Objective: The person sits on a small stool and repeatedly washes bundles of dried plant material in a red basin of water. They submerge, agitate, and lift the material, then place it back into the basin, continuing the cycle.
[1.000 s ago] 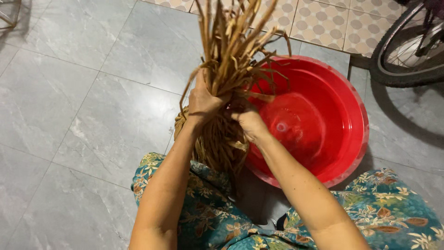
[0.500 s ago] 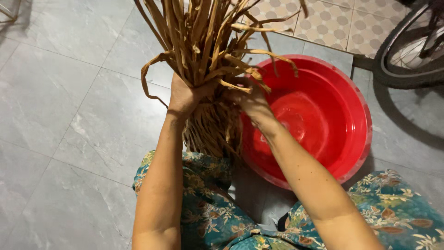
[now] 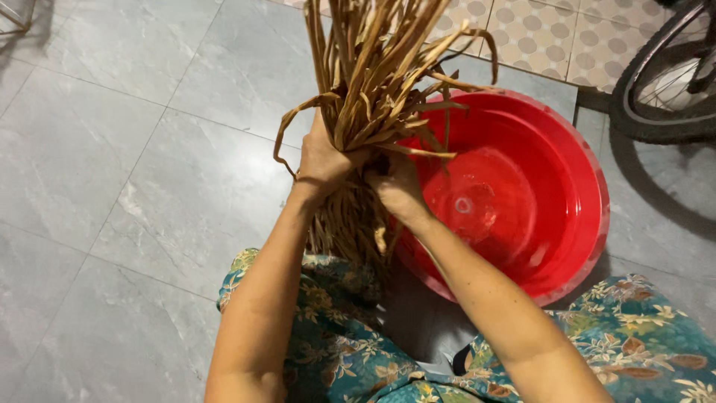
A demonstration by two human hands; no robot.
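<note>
A thick bundle of long dried tan strips (image 3: 373,82) stands upright in front of me, its upper ends fanning out past the top of the view and its lower ends hanging down to my lap. My left hand (image 3: 322,160) grips the bundle around its middle from the left. My right hand (image 3: 397,188) is closed on the same bundle from the right, just below the left. A red plastic basin (image 3: 574,186) with a little water sits on the floor right of the bundle.
Grey floor tiles (image 3: 134,164) spread to the left and ahead. A bicycle wheel (image 3: 656,82) stands at the top right, beyond the basin. My knees in green floral fabric (image 3: 641,328) fill the bottom edge.
Both hands have stayed closed on the bundle and shifted it a little: it rose between the first two frames, and the loose strips have spread differently. The basin has not moved.
</note>
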